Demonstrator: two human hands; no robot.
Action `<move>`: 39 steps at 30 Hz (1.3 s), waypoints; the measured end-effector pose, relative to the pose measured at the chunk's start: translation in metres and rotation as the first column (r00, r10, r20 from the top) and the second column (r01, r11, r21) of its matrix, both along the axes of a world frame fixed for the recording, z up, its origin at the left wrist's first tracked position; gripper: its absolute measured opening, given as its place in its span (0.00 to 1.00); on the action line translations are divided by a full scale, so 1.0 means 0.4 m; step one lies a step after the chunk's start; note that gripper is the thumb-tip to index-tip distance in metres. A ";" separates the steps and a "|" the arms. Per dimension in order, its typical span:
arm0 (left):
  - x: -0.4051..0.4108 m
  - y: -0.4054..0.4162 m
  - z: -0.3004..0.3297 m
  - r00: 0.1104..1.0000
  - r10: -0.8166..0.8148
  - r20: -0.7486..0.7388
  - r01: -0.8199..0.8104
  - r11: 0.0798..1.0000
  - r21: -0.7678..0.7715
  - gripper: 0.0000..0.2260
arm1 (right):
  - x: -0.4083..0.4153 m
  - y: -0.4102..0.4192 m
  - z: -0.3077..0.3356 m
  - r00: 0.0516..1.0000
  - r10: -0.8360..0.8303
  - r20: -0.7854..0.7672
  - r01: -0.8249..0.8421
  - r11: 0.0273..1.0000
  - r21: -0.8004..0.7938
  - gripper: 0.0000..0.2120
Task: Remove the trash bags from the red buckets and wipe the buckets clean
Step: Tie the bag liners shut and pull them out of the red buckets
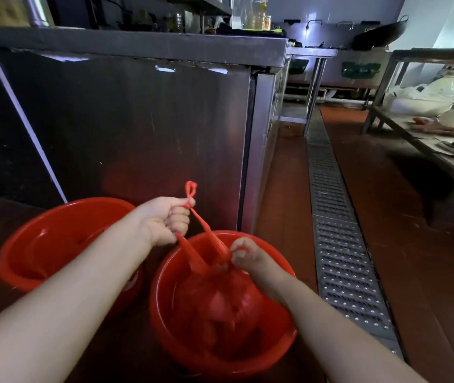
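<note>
Standing by the steel counter (pixel 126 128), two red buckets (pixel 220 352) sat close together; the nearer held a bulging red trash bag (pixel 217 305). Her left hand (pixel 165 219) gripped its handles, right hand (pixel 243 252) pinching the neck. Best lift straight up, slowly, to avoid tearing.

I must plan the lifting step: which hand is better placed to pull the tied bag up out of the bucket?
Probably the left hand. It already grips both bag handles above the bucket, so it can pull straight up. The right hand only pinches the bag at its neck.
</note>
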State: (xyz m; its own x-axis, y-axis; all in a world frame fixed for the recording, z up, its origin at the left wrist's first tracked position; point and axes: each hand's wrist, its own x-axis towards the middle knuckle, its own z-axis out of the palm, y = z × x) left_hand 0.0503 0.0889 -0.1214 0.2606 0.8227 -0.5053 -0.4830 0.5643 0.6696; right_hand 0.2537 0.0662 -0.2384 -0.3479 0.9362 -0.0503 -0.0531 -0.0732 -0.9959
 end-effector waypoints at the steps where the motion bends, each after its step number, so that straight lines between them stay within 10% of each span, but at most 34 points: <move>1: -0.016 0.003 -0.001 0.997 0.065 0.030 -0.064 0.998 -0.029 0.14 | 0.008 -0.001 -0.001 0.997 -0.006 -0.083 0.004 1.000 -0.018 0.07; 5: -0.028 0.015 0.000 0.929 0.335 0.159 -0.305 0.934 -0.185 0.18 | -0.027 0.001 0.003 0.984 0.048 0.173 -0.074 0.986 0.146 0.07; 8: -0.005 0.021 0.010 0.865 0.473 0.167 -0.425 0.868 -0.258 0.23 | -0.067 0.004 -0.004 0.802 -0.039 0.596 -0.203 0.921 0.333 0.15; 12: 0.006 0.016 0.004 0.821 0.551 0.150 -0.502 0.822 -0.269 0.18 | -0.084 -0.009 -0.008 0.587 -0.239 0.774 -0.282 0.836 0.471 0.10; 18: -0.042 0.002 -0.057 0.952 0.299 -0.073 -0.306 0.943 -0.133 0.15 | -0.045 -0.023 0.004 0.918 -0.123 0.377 0.009 0.957 0.291 0.15; 23: -0.059 -0.040 -0.099 0.957 0.270 -0.106 -0.280 0.956 -0.087 0.11 | -0.012 -0.028 0.029 0.975 -0.191 -0.111 0.179 0.977 -0.112 0.07; 33: 0.043 -0.148 -0.166 0.996 0.029 -0.084 -0.042 0.987 -0.152 0.14 | -0.030 -0.024 0.025 0.911 -0.298 -0.284 0.158 0.890 -0.427 0.08; 39: 0.031 -0.108 -0.244 0.705 -0.068 -0.706 0.150 0.987 0.055 0.08 | -0.028 -0.027 0.005 0.953 -0.263 -0.150 0.206 0.926 -0.316 0.17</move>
